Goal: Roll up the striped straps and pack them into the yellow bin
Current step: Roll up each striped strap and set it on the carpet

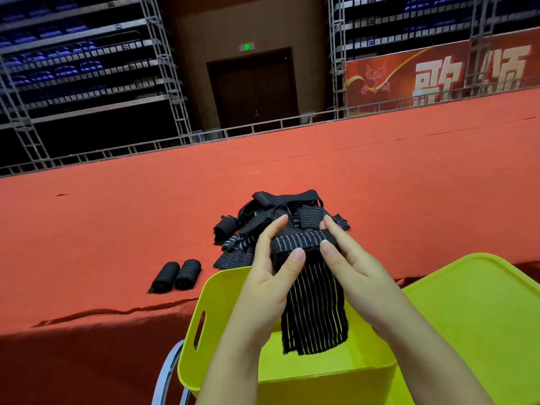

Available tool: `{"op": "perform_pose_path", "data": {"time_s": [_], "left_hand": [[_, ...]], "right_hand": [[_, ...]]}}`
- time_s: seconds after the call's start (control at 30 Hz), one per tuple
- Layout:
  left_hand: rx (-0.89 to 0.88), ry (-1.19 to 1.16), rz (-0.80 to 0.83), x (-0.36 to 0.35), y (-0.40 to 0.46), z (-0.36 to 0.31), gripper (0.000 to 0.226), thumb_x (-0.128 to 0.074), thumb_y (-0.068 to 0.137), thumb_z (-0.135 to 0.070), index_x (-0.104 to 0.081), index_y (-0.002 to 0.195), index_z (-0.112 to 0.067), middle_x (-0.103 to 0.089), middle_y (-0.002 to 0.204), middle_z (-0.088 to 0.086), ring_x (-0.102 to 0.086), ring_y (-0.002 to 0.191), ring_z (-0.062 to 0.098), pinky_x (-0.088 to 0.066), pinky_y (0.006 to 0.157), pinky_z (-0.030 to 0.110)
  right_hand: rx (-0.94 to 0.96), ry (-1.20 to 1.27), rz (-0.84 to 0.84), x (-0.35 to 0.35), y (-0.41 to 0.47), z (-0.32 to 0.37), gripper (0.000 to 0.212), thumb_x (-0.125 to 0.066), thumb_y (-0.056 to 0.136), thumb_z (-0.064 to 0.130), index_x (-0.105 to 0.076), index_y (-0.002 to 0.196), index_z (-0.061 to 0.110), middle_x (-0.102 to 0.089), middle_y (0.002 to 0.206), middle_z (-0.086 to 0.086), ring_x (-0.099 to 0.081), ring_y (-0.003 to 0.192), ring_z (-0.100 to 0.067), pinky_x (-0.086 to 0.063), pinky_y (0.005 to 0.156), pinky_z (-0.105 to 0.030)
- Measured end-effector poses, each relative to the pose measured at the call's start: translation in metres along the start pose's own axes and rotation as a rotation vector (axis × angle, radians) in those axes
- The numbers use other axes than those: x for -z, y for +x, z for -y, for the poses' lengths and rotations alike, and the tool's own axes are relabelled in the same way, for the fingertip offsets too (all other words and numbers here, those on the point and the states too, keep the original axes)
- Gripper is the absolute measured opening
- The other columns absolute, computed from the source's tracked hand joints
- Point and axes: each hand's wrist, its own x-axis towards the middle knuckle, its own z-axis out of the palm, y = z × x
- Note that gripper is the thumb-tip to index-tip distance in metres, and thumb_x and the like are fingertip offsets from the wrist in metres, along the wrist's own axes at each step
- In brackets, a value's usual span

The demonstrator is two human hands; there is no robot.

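Observation:
A black strap with thin white stripes is partly rolled, its loose end hanging down over the yellow bin. My left hand and my right hand both grip the rolled part from either side, thumbs on its near edge. Behind my hands a tangled pile of striped straps lies on the red surface. Two rolled straps lie side by side to the left of the bin.
A yellow lid lies flat to the right of the bin. The red carpeted surface ends in a front edge on the left, dropping into shadow. A metal ring shows below the bin. Scaffolding and a doorway stand far behind.

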Motion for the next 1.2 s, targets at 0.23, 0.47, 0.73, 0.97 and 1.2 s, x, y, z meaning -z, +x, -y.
{"op": "perform_pose_path", "data": {"time_s": [0.23,0.47,0.73,0.97,1.2], "left_hand": [[-0.025,0.03,-0.176,0.007,0.004,0.01,0.054,-0.077,0.075,-0.019,-0.05,0.121,-0.03,-0.066,0.116,-0.005,-0.065,0.107,0.012,-0.053,0.085,0.022],[-0.001,0.248,-0.253,0.003,0.006,0.018,0.018,-0.078,0.079,-0.011,-0.065,0.086,-0.02,-0.071,0.088,-0.003,-0.065,0.083,0.002,-0.049,0.068,0.013],[0.042,0.228,-0.223,0.0,0.01,0.019,0.008,-0.074,0.082,-0.011,-0.066,0.084,-0.012,-0.07,0.076,-0.004,-0.064,0.073,0.004,-0.047,0.066,0.013],[0.006,0.278,-0.19,0.0,0.011,0.015,0.013,-0.063,0.076,-0.031,-0.056,0.066,-0.027,-0.045,0.06,-0.01,-0.041,0.064,0.012,-0.034,0.062,0.032],[0.15,0.024,-0.09,0.004,0.011,0.01,0.016,-0.065,0.086,-0.008,-0.051,0.082,-0.013,-0.052,0.059,-0.007,-0.05,0.058,0.009,-0.04,0.054,0.024]], "right_hand": [[0.033,0.179,-0.151,0.021,0.015,0.0,0.038,-0.07,0.069,0.033,-0.068,0.106,0.025,-0.072,0.101,0.002,-0.066,0.096,-0.013,-0.05,0.086,-0.033],[0.028,0.304,-0.161,0.026,0.022,0.002,0.071,-0.082,0.038,0.07,-0.072,0.099,0.034,-0.072,0.099,0.002,-0.062,0.094,-0.015,-0.045,0.082,-0.046],[0.033,0.315,-0.157,0.029,0.021,0.005,0.071,-0.084,0.039,0.067,-0.072,0.098,0.031,-0.072,0.098,0.004,-0.065,0.094,-0.012,-0.051,0.083,-0.041],[0.144,0.2,-0.28,0.027,0.021,0.008,0.026,-0.07,0.074,0.022,-0.067,0.1,0.022,-0.072,0.088,0.01,-0.065,0.085,-0.008,-0.053,0.083,-0.037],[0.207,0.127,-0.34,0.022,0.02,0.003,0.025,-0.07,0.082,0.006,-0.065,0.097,0.025,-0.071,0.087,0.014,-0.065,0.082,-0.003,-0.051,0.08,-0.024]]}}
